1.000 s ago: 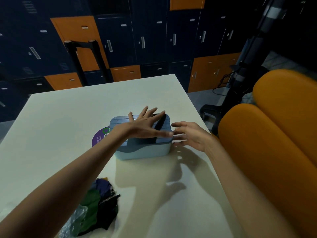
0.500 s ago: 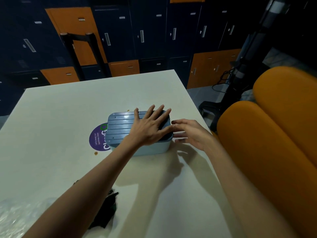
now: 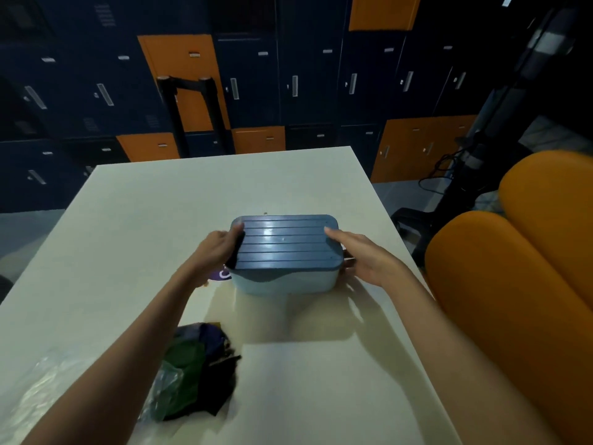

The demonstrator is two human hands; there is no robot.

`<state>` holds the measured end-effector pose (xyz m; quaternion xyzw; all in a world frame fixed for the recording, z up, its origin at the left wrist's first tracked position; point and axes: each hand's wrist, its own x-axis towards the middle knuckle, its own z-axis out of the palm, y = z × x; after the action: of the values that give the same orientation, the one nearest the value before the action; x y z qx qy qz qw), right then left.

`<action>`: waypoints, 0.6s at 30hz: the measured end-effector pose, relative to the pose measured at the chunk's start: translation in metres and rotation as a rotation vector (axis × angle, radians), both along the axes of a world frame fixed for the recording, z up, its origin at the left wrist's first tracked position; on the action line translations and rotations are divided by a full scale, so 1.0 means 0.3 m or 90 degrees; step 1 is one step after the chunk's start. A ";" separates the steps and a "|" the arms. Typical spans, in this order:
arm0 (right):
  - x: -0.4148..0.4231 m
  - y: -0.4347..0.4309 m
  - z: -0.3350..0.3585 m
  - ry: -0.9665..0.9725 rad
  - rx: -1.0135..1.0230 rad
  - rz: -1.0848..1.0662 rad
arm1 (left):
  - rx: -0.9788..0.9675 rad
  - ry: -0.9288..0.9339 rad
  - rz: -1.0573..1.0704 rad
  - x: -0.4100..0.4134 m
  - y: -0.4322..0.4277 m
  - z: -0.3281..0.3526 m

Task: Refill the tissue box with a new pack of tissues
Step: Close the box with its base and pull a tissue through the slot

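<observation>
Tissue box [image 3: 284, 281] sits near the table's [image 3: 134, 220] right edge, its ribbed lid [image 3: 285, 244] on. My left hand [image 3: 218, 248] and right hand [image 3: 365, 260] grip the lid's two short ends.

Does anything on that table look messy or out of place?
Yes: a crumpled heap of clear plastic wrap and dark packaging lies loose near the table's front edge. The tissue box itself sits closed and level.

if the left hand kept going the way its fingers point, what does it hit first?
The left hand already sits at the left end of the tissue box, fingers aimed up and right across it. Going straight on, it would likely press into the dark ribbed lid at once; nothing lies between them.
</observation>
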<state>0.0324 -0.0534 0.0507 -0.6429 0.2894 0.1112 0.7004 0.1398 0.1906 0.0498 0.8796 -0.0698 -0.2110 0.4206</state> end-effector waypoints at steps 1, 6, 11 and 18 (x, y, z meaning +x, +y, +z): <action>0.003 0.009 -0.002 -0.007 -0.006 0.006 | -0.050 0.059 0.008 -0.022 0.011 0.005; -0.004 0.024 -0.010 -0.072 0.024 0.002 | -0.166 0.134 -0.041 -0.058 0.035 -0.002; -0.031 -0.008 0.023 -0.166 0.050 0.068 | -0.239 0.071 -0.092 -0.060 0.048 0.053; -0.051 -0.067 0.126 -0.233 -0.133 0.138 | -0.242 -0.019 -0.182 -0.041 0.035 0.131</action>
<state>0.0170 -0.0735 0.0886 -0.7484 0.0966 0.0366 0.6551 0.1276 0.2012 0.0891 0.7685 -0.2384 -0.2388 0.5437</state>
